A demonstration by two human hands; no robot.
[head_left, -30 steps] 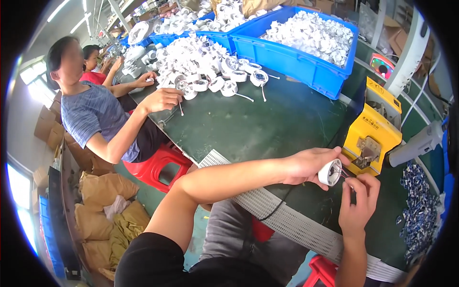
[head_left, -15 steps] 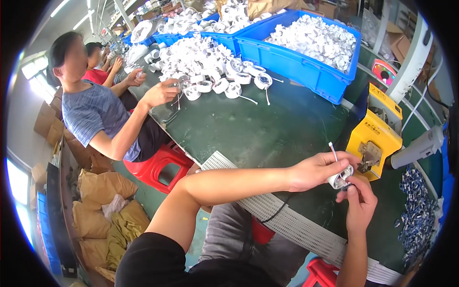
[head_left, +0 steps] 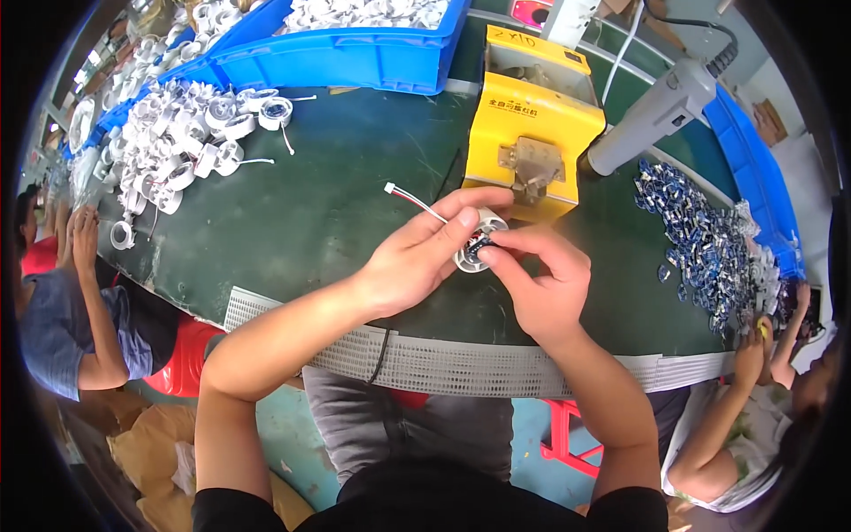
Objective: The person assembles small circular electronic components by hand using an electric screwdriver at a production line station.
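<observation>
Both hands, left hand (head_left: 417, 257) and right hand (head_left: 536, 284), are gripping one white round part (head_left: 477, 241) near the table's (head_left: 337, 204) front edge, fitting looking unfinished, pile (head_left: 177, 142) waiting.

— Where does the round part (head_left: 479, 241) sit from my view?

— Between both hands, left hand (head_left: 417, 257) and right hand (head_left: 541, 284), above the table (head_left: 337, 213). I see the box machine (head_left: 532, 133) just behind it.

— And around that?

— Heap of round parts (head_left: 177, 151) far left, bin (head_left: 355, 44) behind, pile of small pieces (head_left: 709, 239) right, tool (head_left: 656, 111) beside the machine.
</observation>
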